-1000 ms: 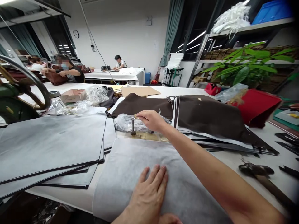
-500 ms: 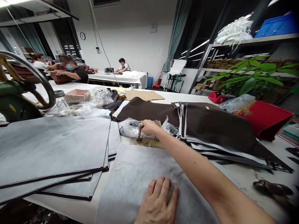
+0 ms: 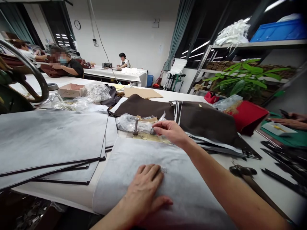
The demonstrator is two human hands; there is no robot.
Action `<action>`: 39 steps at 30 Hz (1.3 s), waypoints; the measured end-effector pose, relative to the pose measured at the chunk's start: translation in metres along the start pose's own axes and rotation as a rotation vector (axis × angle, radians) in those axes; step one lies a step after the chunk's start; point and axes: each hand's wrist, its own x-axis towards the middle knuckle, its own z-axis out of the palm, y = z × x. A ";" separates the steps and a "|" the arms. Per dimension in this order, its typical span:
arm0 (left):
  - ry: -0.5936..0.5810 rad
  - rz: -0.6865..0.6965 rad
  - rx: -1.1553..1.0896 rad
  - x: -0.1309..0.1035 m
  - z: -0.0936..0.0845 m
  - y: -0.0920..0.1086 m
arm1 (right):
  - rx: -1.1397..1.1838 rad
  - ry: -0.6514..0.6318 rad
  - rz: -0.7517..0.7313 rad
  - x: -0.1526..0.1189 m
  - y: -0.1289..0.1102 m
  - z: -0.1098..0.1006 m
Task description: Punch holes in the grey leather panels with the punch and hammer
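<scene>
My left hand [image 3: 147, 190] lies flat on a grey-white sheet [image 3: 115, 179], fingers stretched out and thumb apart. Small dark print shows on the sheet beside the fingertips. Across the sheet's far edge reaches my right hand [image 3: 171, 130], its thumb and fingers brought together in a pinch. A small dark metallic bit shows at its fingertips, too little of it to name. Just left of them, a short metal post with a rounded top [image 3: 136, 125] stands upright on a yellowish block [image 3: 146, 136]. Crumpled clear plastic [image 3: 124, 122] lies behind the post.
Stacked grey dark-edged sheets [image 3: 52, 137] lie left; dark brown pieces [image 3: 203, 119] lie beyond my right hand. A green machine with a handwheel [image 3: 45, 86] stands far left. At right are a hammer-like tool [image 3: 242, 171], dark strips [image 3: 283, 180] and another person's hand [image 3: 297, 119].
My right hand has left the metal post and shifted to its right. On the sheet, my left hand has changed its pose, with more forearm showing. The view has turned right.
</scene>
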 end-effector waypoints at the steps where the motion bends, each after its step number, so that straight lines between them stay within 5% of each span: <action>1: -0.013 -0.001 0.000 0.000 -0.001 0.001 | -0.035 -0.048 0.015 -0.021 0.000 -0.002; 6: -0.027 0.018 0.015 -0.001 0.001 0.002 | -0.396 -0.365 -0.073 -0.102 0.015 -0.001; 13: -0.008 0.024 0.076 -0.004 0.007 0.001 | -0.715 0.008 -0.257 -0.155 0.045 0.020; 22: 0.022 0.046 0.094 -0.006 0.010 -0.002 | -0.660 0.059 -0.357 -0.157 0.053 0.028; 39: 0.018 0.072 0.118 -0.006 0.011 -0.003 | -0.653 0.047 -0.295 -0.161 0.054 0.027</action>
